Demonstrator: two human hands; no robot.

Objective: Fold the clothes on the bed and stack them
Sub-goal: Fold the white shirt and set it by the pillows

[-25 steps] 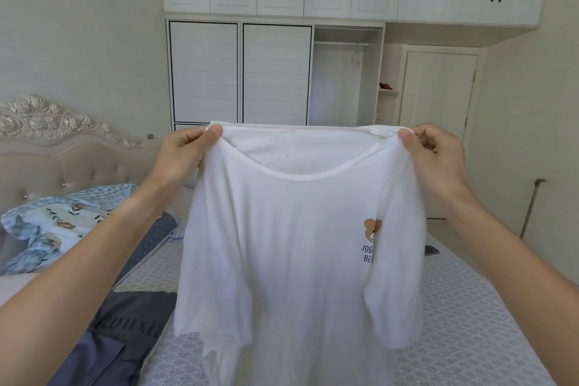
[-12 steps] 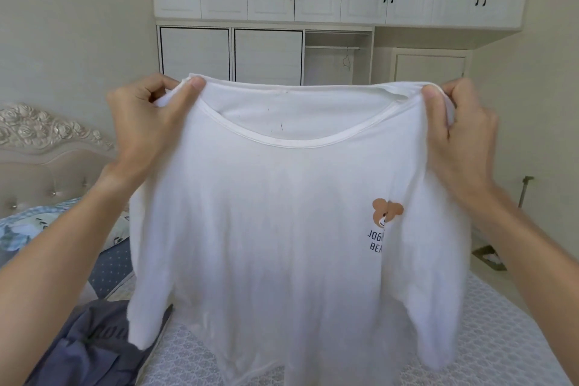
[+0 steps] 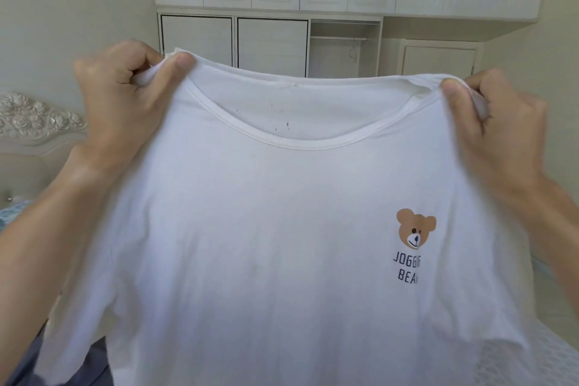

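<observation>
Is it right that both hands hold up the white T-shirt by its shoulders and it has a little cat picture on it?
Not quite: the head view shows a bear, not a cat. The left hand and right hand do hold the white T-shirt by its shoulders.

White T-shirt [image 3: 282, 229] chest print reads "JOGGI… BEA…" under a bear face (last letters hidden by a fold).
</observation>
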